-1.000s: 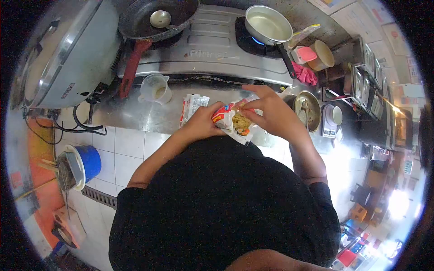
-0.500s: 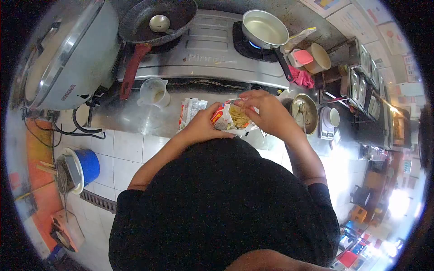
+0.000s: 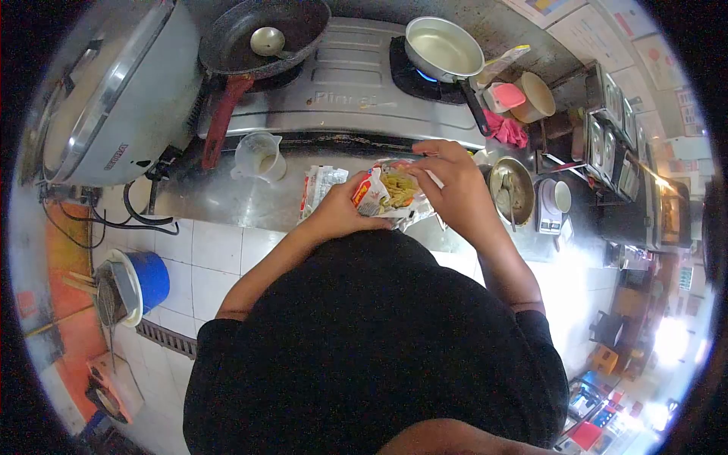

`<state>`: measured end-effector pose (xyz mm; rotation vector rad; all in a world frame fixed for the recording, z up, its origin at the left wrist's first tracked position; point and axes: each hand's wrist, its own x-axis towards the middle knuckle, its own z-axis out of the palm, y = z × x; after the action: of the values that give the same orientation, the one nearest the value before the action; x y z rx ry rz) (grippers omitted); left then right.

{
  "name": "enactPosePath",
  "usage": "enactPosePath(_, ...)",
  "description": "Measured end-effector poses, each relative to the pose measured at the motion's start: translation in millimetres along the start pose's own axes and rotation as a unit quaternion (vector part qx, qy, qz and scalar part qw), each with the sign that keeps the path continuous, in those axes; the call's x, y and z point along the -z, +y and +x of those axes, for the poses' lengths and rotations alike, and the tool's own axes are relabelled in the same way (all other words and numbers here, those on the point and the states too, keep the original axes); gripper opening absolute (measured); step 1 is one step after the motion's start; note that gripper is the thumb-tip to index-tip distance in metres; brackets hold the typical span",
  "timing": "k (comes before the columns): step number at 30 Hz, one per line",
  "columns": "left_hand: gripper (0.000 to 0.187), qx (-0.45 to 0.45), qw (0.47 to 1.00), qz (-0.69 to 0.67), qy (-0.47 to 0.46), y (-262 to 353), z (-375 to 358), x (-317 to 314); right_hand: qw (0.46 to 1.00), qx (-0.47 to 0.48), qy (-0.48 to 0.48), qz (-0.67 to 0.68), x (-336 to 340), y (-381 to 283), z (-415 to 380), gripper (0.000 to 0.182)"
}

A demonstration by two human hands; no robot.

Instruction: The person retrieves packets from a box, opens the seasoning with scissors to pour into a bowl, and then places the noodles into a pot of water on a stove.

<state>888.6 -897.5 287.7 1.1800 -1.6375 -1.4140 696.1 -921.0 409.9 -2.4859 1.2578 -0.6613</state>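
Observation:
My left hand (image 3: 343, 208) grips a torn-open instant noodle packet (image 3: 369, 196), red and white, by its left side. Yellowish noodles (image 3: 397, 191) show inside the opening. My right hand (image 3: 449, 180) is at the packet's right side, its fingers bent and closed on the wrapper's edge; the exact contact of the fingertips is partly hidden. Crinkled silvery foil hangs below that hand. Just left of the packet, a second silvery and red packet (image 3: 324, 184) lies on the steel counter (image 3: 205, 199), partly behind my left hand.
A pale pot (image 3: 447, 47) sits over a blue flame on the stove (image 3: 345, 64). Left of it is a dark wok (image 3: 235, 34) with a ladle (image 3: 268, 42). A measuring jug (image 3: 260, 157), a metal bowl (image 3: 518, 182) with a spoon, and a scale (image 3: 550, 216) stand on the counter.
My right hand has moved slightly right, away from the middle of the packet. More of the noodles shows now. My left hand keeps its grip in nearly the same place.

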Motion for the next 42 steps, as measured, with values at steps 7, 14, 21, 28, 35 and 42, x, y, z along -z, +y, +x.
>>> enactPosePath(7, 0.074, -0.003, 0.999, -0.033, -0.017, 2, -2, -1, 0.994, -0.044, -0.015, 0.096, -4, 2, -1, 0.016)
enactPosePath(14, 0.072, -0.006, 0.999, -0.030, -0.024, 8, -4, 2, 0.995, -0.030, -0.032, 0.093, -9, 5, -3, 0.015)
enactPosePath(21, 0.077, -0.033, 0.997, -0.068, -0.007, 5, -2, -1, 0.987, -0.045, -0.031, 0.148, 0, 10, -4, 0.010)
enactPosePath(28, 0.077, -0.023, 1.000, 0.002, -0.019, -8, 0, -2, 0.989, -0.032, -0.019, 0.142, -1, 11, -5, 0.009)
enactPosePath(35, 0.079, 0.022, 1.000, 0.001, -0.012, 7, -2, 0, 0.981, -0.084, 0.025, 0.171, 2, 4, -4, 0.010)
enactPosePath(42, 0.088, 0.000, 1.000, 0.022, 0.000, -3, 0, -1, 0.916, -0.202, 0.095, 0.333, 12, 15, -7, 0.010)
